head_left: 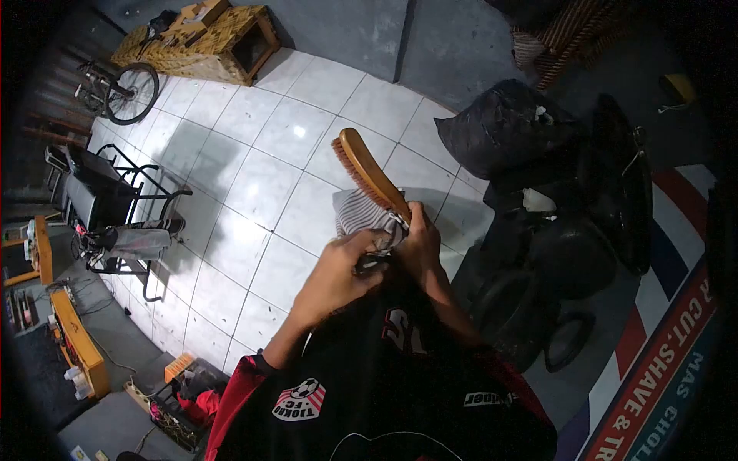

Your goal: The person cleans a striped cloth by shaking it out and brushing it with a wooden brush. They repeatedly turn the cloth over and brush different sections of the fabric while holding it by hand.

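Note:
A wooden brush (369, 173) with reddish-brown bristles points up and to the left in front of my chest. My right hand (419, 246) is closed round its lower end. Beside and beneath the brush hangs a grey-and-white striped cloth (357, 213). My left hand (346, 269) is closed at the lower part of the cloth, close to my right hand, with a small dark object (372, 263) between its fingers. What that dark object is I cannot make out.
A black barber chair (92, 180) and a bicycle (127, 96) stand at the left. Black bags (507, 131) and dark round items lie at the right. A covered table (200, 46) is at the back, with a lettered sign (653, 369) at the lower right.

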Demonstrator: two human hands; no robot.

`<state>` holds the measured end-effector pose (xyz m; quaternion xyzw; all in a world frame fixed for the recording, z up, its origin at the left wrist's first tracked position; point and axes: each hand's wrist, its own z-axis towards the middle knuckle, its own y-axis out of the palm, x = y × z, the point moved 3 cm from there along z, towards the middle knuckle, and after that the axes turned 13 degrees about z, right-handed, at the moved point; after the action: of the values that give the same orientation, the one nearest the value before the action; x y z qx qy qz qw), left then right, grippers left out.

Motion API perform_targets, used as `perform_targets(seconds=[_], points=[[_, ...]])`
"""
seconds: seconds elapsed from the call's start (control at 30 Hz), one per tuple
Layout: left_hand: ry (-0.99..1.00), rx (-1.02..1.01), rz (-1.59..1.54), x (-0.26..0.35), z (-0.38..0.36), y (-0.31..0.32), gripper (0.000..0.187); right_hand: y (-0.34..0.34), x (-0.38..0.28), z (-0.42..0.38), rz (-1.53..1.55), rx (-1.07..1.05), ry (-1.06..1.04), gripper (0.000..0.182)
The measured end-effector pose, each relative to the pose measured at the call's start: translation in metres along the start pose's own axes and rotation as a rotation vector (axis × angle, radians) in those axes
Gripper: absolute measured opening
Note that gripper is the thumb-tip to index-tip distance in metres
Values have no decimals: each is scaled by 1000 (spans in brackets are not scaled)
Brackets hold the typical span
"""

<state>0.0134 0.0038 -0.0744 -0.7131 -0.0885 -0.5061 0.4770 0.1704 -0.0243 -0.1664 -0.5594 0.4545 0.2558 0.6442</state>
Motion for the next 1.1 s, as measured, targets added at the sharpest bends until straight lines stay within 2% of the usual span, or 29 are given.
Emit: perform_targets(seconds=[0.07, 0.2, 0.3, 0.33, 0.4, 0.5, 0.53, 0.63, 0.67, 0.73, 0.8, 0.87, 0.9, 0.97, 1.0, 1.1], points=[[0, -10, 27, -1, -5, -12, 46, 1, 7, -1, -23, -1, -29, 51], [-86, -90, 21, 2, -12, -20, 46, -1, 14, -2, -34, -33, -59, 47], [-10, -217, 139, -9, -10, -7, 55, 0, 29, -5, 105, -42, -66, 40], [159, -119, 181, -19, -11, 1, 55, -2, 27, -7, 139, -35, -91, 43], [85, -81, 244, -32, -12, 11, 44, -11, 20, -11, 204, -14, -144, 49], [-25, -13, 246, -22, -7, 6, 26, -19, 23, -12, -33, 69, -132, 56], [-65, 15, 233, -18, -5, 4, 20, -21, 17, -11, -46, 41, -142, 65], [-58, 115, 306, -11, 4, 10, 16, -21, 9, -11, 55, -11, -372, 74], [-29, 152, 353, -16, 5, 17, 16, -20, 4, -14, 119, -22, -377, 67], [76, 100, 383, -5, 9, 21, 15, -19, -19, -18, 245, -46, -386, 54], [161, 5, 470, 3, 9, 20, 18, -15, -22, -19, 412, -100, -291, 55], [21, 6, 401, 1, 11, 19, 27, -12, -22, -16, 580, -128, -184, 59], [-47, 8, 365, -1, 13, 18, 32, -13, -24, -15, 531, -48, -158, 58], [-6, -59, 248, 4, 17, 9, 39, -16, -31, -12, 428, 111, -105, 56], [12, -92, 190, 6, 17, 5, 43, -14, -21, -11, 328, 158, 42, 55], [-3, -172, 89, 10, 10, 2, 46, -6, -12, -6, 181, 302, -163, 55]])
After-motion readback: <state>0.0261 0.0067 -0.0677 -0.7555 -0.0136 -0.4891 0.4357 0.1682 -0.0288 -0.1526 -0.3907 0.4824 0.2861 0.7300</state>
